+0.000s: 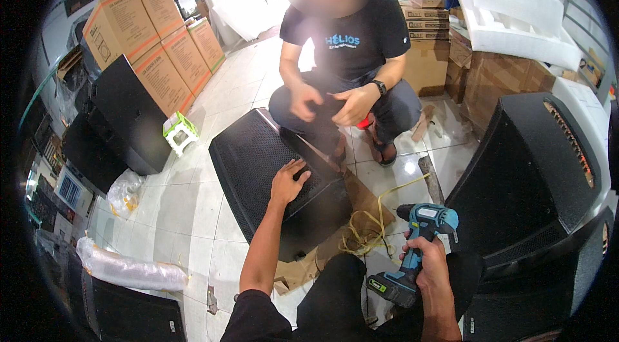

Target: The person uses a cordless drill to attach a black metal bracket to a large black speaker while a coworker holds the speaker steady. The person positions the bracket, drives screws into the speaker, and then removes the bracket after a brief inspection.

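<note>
Square tiles, perforated speaker, drill.

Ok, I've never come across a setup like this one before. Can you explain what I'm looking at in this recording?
There is no robot here, just a person's bare hands. The single picture comes from a wide fisheye camera on that person's head, looking down, so straight edges bend near the rim.

The left hand rests on the mesh of a black speaker cabinet. The right hand holds a blue-and-black cordless drill.

The cabinet sits low over a tiled floor, with brown cardboard and a loose yellow strap beside it. Facing the camera, another person crouches; the two hands up there are theirs. Stacked cartons stand at the upper left.
</note>
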Action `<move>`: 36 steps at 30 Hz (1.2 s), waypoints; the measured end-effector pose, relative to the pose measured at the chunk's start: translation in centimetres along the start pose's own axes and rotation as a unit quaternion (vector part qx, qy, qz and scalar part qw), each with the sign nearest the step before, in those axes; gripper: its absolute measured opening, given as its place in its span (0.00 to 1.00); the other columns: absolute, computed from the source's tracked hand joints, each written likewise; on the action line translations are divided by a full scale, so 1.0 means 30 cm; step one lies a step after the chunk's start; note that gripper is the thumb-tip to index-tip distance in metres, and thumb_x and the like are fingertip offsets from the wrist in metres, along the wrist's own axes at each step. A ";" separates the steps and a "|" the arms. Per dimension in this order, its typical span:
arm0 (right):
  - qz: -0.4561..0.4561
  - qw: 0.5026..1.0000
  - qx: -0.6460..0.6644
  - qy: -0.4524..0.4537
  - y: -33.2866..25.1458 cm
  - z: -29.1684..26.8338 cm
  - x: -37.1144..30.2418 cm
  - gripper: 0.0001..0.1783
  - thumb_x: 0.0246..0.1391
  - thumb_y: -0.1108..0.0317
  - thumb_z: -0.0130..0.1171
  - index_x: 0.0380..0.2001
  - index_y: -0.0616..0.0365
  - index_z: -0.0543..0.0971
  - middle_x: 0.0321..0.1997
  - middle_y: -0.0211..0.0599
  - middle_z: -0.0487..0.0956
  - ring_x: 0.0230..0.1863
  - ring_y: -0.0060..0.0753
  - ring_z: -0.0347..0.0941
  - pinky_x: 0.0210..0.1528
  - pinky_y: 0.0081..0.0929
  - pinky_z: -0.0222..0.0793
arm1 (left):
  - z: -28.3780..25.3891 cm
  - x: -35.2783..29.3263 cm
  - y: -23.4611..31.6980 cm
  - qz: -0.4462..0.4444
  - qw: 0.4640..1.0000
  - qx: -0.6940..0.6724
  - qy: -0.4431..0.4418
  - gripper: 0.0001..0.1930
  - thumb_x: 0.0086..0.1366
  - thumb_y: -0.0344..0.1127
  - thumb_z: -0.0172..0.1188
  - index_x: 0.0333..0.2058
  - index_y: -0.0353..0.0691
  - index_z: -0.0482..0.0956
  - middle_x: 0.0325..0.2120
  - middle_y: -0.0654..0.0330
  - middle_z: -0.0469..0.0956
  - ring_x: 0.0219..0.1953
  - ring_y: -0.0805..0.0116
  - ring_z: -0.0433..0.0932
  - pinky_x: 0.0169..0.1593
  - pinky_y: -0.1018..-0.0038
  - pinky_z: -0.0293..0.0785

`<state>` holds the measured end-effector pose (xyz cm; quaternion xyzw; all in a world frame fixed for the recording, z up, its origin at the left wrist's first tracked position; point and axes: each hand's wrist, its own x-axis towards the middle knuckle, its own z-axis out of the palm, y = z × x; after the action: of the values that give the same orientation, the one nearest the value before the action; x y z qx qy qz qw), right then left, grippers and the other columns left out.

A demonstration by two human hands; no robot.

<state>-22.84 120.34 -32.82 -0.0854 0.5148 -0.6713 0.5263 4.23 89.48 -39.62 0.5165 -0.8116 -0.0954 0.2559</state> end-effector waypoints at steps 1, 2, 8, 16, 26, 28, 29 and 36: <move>0.001 1.000 -0.002 0.001 -0.001 0.003 -0.001 0.17 0.43 0.76 0.57 0.41 0.66 0.74 0.37 0.38 0.76 0.30 0.31 0.74 0.30 0.33 0.77 | -0.001 -0.001 0.002 -0.004 1.000 0.002 -0.001 0.24 0.65 0.52 0.58 0.54 0.44 0.80 0.59 0.59 0.74 0.67 0.59 0.65 0.67 0.63 0.61; 0.003 1.000 -0.004 0.001 -0.002 0.007 -0.003 0.18 0.43 0.76 0.57 0.41 0.66 0.74 0.37 0.38 0.76 0.30 0.31 0.74 0.30 0.33 0.77 | -0.003 -0.001 0.002 -0.007 1.000 0.003 -0.002 0.24 0.65 0.52 0.58 0.54 0.44 0.80 0.59 0.59 0.74 0.66 0.59 0.65 0.67 0.63 0.61; -0.004 1.000 -0.011 0.009 0.010 0.005 0.003 0.18 0.43 0.76 0.57 0.42 0.66 0.74 0.37 0.39 0.77 0.30 0.32 0.74 0.30 0.32 0.76 | -0.001 0.000 -0.003 -0.003 1.000 -0.003 -0.003 0.23 0.65 0.50 0.58 0.53 0.44 0.80 0.59 0.59 0.74 0.66 0.60 0.65 0.68 0.63 0.61; -0.013 1.000 0.009 0.017 -0.001 0.040 -0.017 0.14 0.44 0.76 0.57 0.38 0.65 0.73 0.28 0.36 0.74 0.24 0.32 0.72 0.27 0.31 0.74 | -0.009 -0.001 0.001 0.004 1.000 -0.018 0.007 0.22 0.64 0.48 0.60 0.52 0.43 0.81 0.57 0.59 0.76 0.65 0.59 0.67 0.66 0.63 0.63; -0.011 1.000 0.003 0.016 0.004 0.040 -0.015 0.14 0.44 0.76 0.57 0.37 0.64 0.75 0.27 0.36 0.75 0.23 0.32 0.73 0.28 0.30 0.73 | -0.007 0.003 -0.012 0.004 0.999 -0.029 0.014 0.20 0.63 0.46 0.61 0.51 0.44 0.82 0.56 0.60 0.77 0.64 0.59 0.68 0.66 0.64 0.64; -0.011 1.000 0.003 0.016 0.008 0.035 -0.012 0.13 0.44 0.76 0.58 0.37 0.64 0.75 0.27 0.36 0.75 0.24 0.32 0.73 0.29 0.31 0.73 | -0.002 0.006 -0.013 -0.002 0.999 -0.032 0.013 0.20 0.63 0.46 0.61 0.51 0.44 0.82 0.56 0.60 0.77 0.64 0.60 0.68 0.66 0.64 0.64; -0.010 1.000 0.004 0.016 0.009 0.034 -0.011 0.13 0.44 0.76 0.58 0.37 0.64 0.75 0.27 0.36 0.75 0.24 0.32 0.73 0.29 0.31 0.73 | -0.001 0.006 -0.013 -0.004 0.999 -0.034 0.013 0.20 0.63 0.46 0.61 0.51 0.44 0.82 0.56 0.60 0.77 0.64 0.60 0.68 0.66 0.63 0.64; -0.011 1.000 0.000 0.014 0.014 0.036 -0.008 0.14 0.43 0.75 0.59 0.37 0.63 0.75 0.28 0.36 0.75 0.26 0.31 0.73 0.29 0.31 0.74 | -0.005 0.007 -0.010 0.000 0.999 -0.038 0.010 0.20 0.64 0.46 0.60 0.51 0.45 0.82 0.56 0.59 0.77 0.64 0.60 0.68 0.66 0.63 0.64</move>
<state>-21.78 119.93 -32.54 -0.0810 0.5212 -0.6782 0.5117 4.48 89.17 -39.55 0.5075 -0.8048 -0.1212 0.2830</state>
